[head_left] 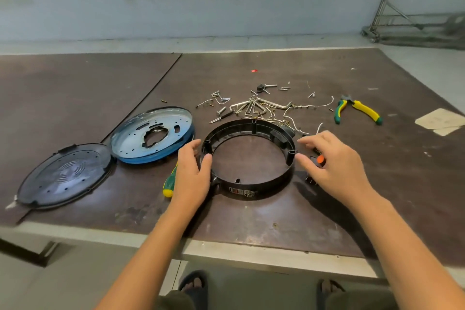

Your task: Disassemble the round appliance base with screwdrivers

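Two relaxed hands, gripping nothing. My left hand (193, 173) touches the black ring (251, 190); my right hand (333, 165) hovers just beside it.

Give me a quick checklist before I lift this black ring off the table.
1. Contact of left hand with black ring: thumb rests on its left rim. Ok.
2. Contact of right hand: fingertips beside the right rim, touch unclear. Cannot tell.
3. Inside of ring: bare table shows through, no parts. Ok.
4. Clearance from loose screws and hex keys: some lie close behind the far rim. Not ok.
5. Reach to green-yellow screwdriver: lies beneath the left hand. Ok.
6. Removed blue plate and black cover: both left of the ring. Ok.
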